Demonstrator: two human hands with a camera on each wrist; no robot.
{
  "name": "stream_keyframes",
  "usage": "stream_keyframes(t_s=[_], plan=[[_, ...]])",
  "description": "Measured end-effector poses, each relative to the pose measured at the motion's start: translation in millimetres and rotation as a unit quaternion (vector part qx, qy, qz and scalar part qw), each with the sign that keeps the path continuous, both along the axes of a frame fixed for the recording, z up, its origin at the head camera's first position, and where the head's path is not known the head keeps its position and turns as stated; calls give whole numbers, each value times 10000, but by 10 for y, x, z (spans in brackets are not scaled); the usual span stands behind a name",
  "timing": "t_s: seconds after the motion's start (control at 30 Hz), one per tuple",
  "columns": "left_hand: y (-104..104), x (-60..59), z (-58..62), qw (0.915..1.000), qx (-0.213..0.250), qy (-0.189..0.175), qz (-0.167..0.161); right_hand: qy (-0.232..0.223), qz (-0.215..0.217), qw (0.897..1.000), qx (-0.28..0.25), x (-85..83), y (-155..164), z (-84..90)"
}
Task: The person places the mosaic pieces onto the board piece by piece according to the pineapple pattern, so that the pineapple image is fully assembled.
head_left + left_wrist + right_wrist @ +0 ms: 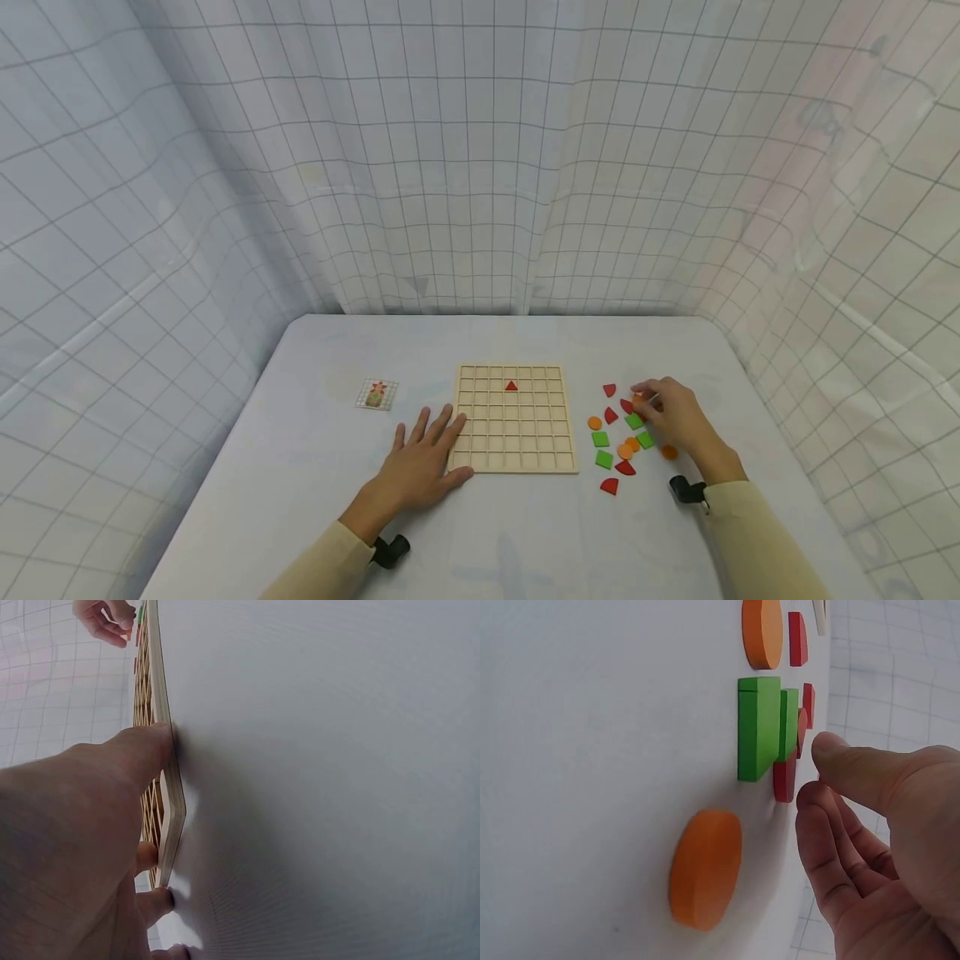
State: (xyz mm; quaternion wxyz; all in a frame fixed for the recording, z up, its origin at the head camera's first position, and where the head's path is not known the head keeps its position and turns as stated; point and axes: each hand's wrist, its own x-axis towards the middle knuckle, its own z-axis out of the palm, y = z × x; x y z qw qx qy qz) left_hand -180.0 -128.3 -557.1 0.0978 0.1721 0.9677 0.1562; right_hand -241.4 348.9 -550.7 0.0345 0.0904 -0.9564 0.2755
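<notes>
Fingers of my left hand [423, 467] lie spread and flat on the table [300, 500], thumb and fingertips touching the left edge of the grid board [516, 418]. One red triangle [511, 386] sits in a cell near the board's far row. My right hand [675, 417] hovers over the loose pieces [618, 433] right of the board, fingers loosely curled. From the head view an orange piece [637, 402] sits at its fingertips, but I cannot tell whether they pinch it; the right wrist view shows thumb and fingers apart with nothing between them. A small pattern card [377, 394] lies well left of the board.
</notes>
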Motion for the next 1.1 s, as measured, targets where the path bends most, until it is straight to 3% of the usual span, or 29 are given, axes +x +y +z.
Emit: stream_keyframes(t_s=[0.43,0.83,1.1], plan=[[12,-9,35,9998,131,-129,-2,-52,10,9998,-205,22,-243,85],[8,-48,55,9994,313,-167,22,382,712,9965,-216,-73,-613,110],[-10,-36,27,9991,396,-165,33,171,1029,9933,-496,-124,-897,94]])
